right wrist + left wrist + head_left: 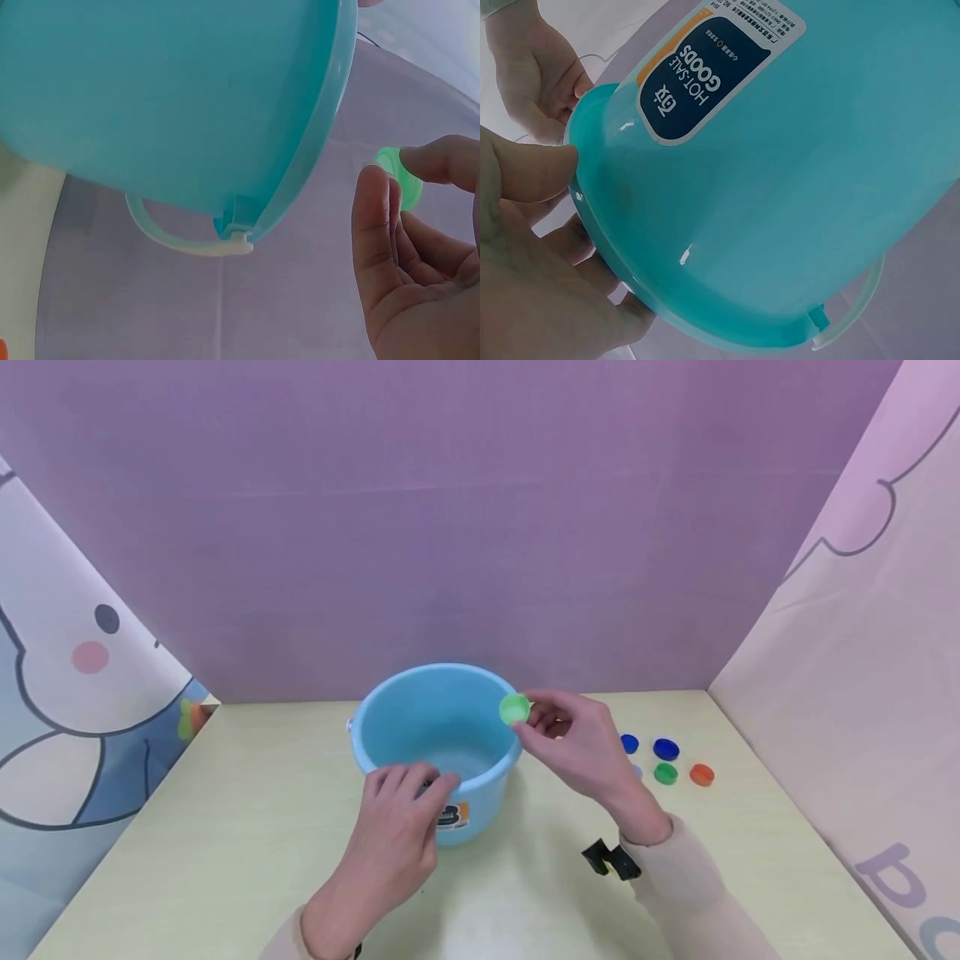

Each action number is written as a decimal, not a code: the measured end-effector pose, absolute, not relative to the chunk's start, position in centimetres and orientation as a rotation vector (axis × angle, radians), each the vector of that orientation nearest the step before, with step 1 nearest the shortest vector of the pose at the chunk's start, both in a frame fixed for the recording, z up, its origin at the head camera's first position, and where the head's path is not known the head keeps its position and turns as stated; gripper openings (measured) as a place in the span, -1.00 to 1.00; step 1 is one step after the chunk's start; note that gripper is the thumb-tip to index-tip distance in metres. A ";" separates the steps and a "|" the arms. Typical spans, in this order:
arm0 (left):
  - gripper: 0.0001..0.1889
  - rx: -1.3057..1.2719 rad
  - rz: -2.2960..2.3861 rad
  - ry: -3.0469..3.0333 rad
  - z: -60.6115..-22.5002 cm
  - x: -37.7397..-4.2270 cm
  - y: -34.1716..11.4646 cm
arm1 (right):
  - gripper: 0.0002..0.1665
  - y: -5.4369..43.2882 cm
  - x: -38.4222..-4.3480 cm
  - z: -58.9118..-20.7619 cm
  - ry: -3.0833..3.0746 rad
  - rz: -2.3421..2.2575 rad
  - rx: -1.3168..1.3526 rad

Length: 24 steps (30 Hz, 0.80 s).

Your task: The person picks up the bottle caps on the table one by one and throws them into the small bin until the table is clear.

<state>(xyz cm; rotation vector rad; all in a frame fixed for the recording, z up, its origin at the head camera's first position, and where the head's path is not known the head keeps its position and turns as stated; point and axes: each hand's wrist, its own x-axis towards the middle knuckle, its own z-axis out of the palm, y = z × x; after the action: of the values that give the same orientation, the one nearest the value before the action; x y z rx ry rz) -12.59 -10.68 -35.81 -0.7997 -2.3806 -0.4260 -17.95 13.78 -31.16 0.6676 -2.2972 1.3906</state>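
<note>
left hand (401,822) grips blue bucket (487,810) at rim (495,772); right hand (585,747) pinches light green cap (514,709); label (697,82) reads "hot-sale goods"

Glossy, smooth plastic bucket (780,165), plastic light-green cap (514,709), matt cloth backdrop (465,527).

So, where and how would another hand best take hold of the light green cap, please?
Pinching the light green cap by its exposed left rim, coming from the left in the head view, seems best: the right hand grips its right side.

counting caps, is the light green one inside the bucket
Out: the right hand pinches the light green bottle cap above the bucket's rim.
</note>
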 end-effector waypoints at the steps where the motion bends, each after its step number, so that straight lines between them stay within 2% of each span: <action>1: -0.61 -0.800 -0.428 -2.379 -35.8 -12.6 -10.7 | -0.59 13.6 -18.0 -31.2 -2.289 1.397 0.675; 24: -0.64 -0.801 -0.444 -2.352 -36.0 -12.6 -10.7 | -0.55 11.3 -19.5 -31.3 -2.264 1.506 0.689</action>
<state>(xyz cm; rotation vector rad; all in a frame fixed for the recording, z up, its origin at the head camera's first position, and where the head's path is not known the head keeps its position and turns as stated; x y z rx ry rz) -12.60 -10.67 -35.99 -0.8012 -2.3519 -0.4436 -19.46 11.27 -31.27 0.6891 -2.2636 1.5055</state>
